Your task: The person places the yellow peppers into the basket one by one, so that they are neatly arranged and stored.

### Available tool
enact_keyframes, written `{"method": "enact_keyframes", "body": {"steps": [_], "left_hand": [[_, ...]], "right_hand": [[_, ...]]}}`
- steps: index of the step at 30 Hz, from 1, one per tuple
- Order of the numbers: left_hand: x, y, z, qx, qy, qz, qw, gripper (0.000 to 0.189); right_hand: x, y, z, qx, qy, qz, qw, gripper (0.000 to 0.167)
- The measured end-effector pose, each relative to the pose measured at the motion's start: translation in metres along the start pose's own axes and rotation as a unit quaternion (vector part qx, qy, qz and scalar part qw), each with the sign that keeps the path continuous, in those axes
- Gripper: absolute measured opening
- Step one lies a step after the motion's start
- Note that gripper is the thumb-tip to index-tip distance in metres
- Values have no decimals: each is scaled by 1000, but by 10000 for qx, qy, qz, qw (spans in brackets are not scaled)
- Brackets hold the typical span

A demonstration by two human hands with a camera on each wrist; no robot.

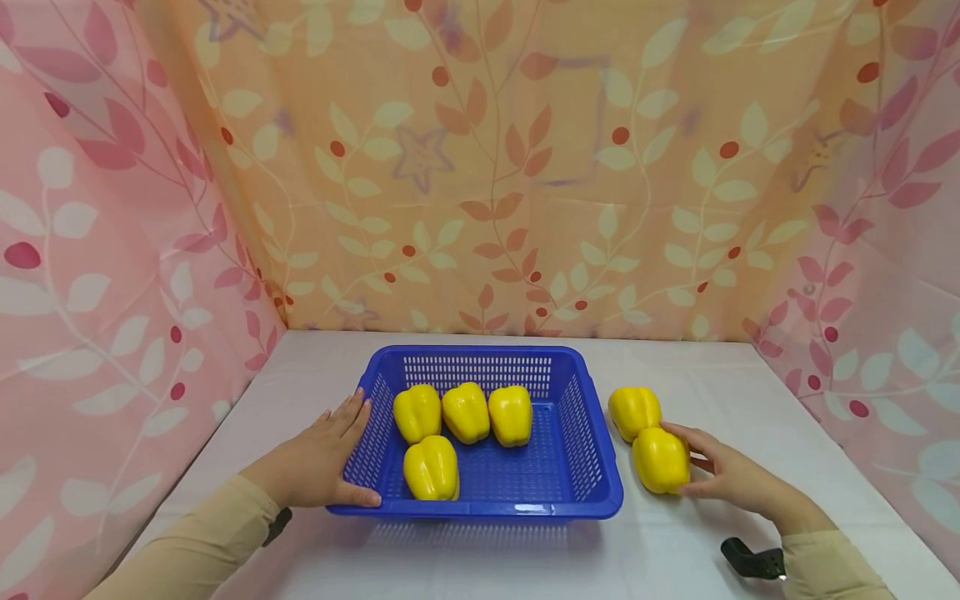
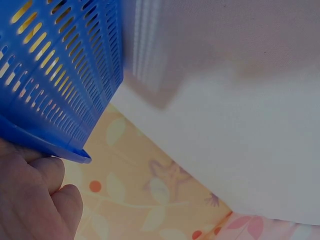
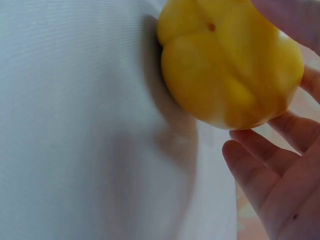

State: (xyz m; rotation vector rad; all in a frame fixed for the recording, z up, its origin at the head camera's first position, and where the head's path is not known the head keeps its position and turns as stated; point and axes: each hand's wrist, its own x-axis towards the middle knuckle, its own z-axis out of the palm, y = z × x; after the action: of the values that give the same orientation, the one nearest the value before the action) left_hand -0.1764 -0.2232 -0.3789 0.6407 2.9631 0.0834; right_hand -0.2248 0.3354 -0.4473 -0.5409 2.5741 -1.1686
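A blue plastic basket [image 1: 480, 510] stands on the white-covered table with several yellow bell peppers in it, among them a near pepper [image 1: 431, 468] by the front wall. My left hand [image 1: 322, 454] rests on the basket's left rim, its fingers straight along the edge and the thumb at the near corner. Right of the basket, my right hand [image 1: 731, 475] holds a yellow bell pepper [image 1: 662, 461] between thumb and fingers. The right wrist view shows the lobed end of this pepper [image 3: 215, 70], with a shadow beside it on the cloth. Another yellow pepper [image 1: 634, 412] lies just behind it.
The white table cloth [image 1: 697, 367] runs back to an orange leaf-patterned curtain [image 1: 487, 208]. Pink patterned curtains hang along the left side [image 1: 97, 292] and right side [image 1: 892, 292]. A black strap [image 1: 752, 560] shows by the right sleeve.
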Motion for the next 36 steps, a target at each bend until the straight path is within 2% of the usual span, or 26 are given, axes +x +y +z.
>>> {"method": "enact_keyframes", "body": {"steps": [12,19,36], "left_hand": [[-1,1,-1,18,55,55,10000,123],[-1,2,-1,-6,40,42,10000,123],[-1,0,1,-9,103,82,9999,124]], "right_hand": [[1,5,7,-298,206,-95,9993,91],[1,4,7,-386,272,-202,9987,89],[3,4,6,-676,376,-87,9970,91]]}}
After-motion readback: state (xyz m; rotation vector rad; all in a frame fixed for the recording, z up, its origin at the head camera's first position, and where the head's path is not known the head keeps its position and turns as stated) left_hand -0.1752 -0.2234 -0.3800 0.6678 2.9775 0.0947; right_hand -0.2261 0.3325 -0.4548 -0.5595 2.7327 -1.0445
